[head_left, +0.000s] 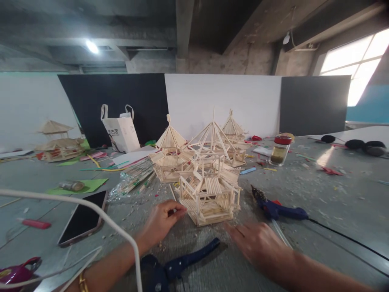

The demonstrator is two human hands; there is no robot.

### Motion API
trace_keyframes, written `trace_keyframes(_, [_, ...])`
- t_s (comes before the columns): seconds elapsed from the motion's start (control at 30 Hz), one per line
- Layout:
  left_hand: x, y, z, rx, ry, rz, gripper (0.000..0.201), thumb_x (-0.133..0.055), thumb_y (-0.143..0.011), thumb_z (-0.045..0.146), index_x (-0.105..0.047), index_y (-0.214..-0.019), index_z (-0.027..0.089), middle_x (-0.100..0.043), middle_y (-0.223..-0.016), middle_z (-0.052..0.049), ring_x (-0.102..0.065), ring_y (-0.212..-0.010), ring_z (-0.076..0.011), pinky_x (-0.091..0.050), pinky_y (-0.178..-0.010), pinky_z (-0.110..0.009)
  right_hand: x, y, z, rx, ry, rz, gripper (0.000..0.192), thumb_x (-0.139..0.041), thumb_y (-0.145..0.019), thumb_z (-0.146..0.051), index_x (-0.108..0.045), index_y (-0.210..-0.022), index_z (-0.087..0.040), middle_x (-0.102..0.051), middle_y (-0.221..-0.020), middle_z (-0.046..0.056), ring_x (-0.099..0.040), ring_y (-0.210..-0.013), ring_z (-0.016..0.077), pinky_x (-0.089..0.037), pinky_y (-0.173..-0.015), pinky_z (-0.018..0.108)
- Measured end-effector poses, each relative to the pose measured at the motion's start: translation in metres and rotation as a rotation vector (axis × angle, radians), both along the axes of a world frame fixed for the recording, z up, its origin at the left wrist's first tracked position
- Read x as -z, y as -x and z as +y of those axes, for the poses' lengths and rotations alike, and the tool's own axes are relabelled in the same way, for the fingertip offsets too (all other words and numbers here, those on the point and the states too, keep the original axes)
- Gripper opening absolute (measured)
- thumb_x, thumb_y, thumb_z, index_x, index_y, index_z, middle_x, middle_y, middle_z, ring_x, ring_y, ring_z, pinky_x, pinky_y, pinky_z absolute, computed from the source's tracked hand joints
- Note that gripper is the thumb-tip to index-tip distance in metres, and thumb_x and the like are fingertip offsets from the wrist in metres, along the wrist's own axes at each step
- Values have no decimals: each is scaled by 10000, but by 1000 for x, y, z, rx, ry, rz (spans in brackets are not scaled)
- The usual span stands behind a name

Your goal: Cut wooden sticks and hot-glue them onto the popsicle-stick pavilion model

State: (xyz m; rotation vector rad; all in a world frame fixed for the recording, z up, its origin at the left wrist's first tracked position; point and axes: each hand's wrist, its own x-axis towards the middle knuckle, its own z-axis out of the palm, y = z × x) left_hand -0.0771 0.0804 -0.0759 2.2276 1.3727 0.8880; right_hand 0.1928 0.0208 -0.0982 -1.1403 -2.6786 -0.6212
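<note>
Left hand (162, 221) pinches a stick beside the pavilion (208, 190); right hand (258, 243) lies released.

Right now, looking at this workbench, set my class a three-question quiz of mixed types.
1. True or false: the left hand pinches a thin stick beside the nearest stick pavilion.
2. Which tool lies right of that pavilion? A) glue gun B) hammer C) saw
3. Fill in: the glass jar has a ____ lid.

Key: 1 true; 2 A; 3 red. The right hand rests flat on the table, holding nothing.
</note>
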Motion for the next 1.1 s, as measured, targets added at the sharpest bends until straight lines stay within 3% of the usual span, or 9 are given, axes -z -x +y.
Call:
trace_keyframes(0.3, [-3, -25, 17, 107, -8, -21, 176, -543, -756, 316, -674, -767, 199, -658, -759, -5, -562, -692, -133, -394, -647, -215, -4, 5, 11, -60, -194, -64, 491, -534, -582, -16, -509, -1059, -127, -603, -691, -16, -545, -530, 140, -355, -457, 277])
trace_keyframes(0.57, [-6, -18, 23, 290, 183, 11, 157, -562, -728, 281, -689, -745, 189, -663, -686, 15, -573, -633, -112, -406, -587, -181, 2, 4, 19, -35, -244, -74, 411, -588, -585, -43, -543, -984, -127, -590, -630, -13, -541, -478, 153, -343, -413, 281])
trace_keyframes(0.67, [-11, -6, 15, 236, 210, 6, 189, -536, -748, 305, -678, -772, 183, -668, -712, 6, -576, -631, -116, -415, -581, -186, 2, -5, 13, -90, -203, -61, 414, -590, -598, -49, -531, -1001, -118, -600, -649, -7, -545, -489, 146, -336, -415, 279])
trace_keyframes(0.77, [-17, 11, 0, 95, 165, 43, 194, -531, -748, 321, -667, -771, 184, -660, -688, 6, -574, -618, -123, -416, -571, -196, 5, -19, 3, -114, -76, 33, 326, -561, -623, -43, -536, -931, -148, -600, -647, -26, -555, -493, 136, -326, -414, 273])
trace_keyframes(0.87, [-17, 30, -14, -55, 68, 79, 224, -493, -771, 345, -658, -794, 196, -669, -730, -1, -596, -677, -145, -437, -619, -218, 5, -25, -2, 1, 6, 176, 111, -473, -777, -121, -534, -834, -194, -612, -636, -32, -573, -489, 135, -318, -428, 269])
trace_keyframes(0.97, [-12, 43, -24, -164, -34, 193, 237, -462, -789, 347, -653, -822, 210, -671, -789, -9, -608, -719, -157, -452, -655, -239, 0, -14, 1, 169, 77, 234, 165, -405, -860, -256, -543, -782, -209, -629, -614, -17, -603, -508, 161, -310, -441, 269])
trace_keyframes(1.1, [-6, 50, -34, -123, -246, 377, 230, -470, -797, 317, -627, -933, 217, -640, -921, -49, -588, -857, -187, -454, -761, -290, -5, 7, 9, 234, 91, 184, 147, -435, -839, -224, -570, -788, -196, -649, -596, 14, -606, -488, 185, -257, -409, 257])
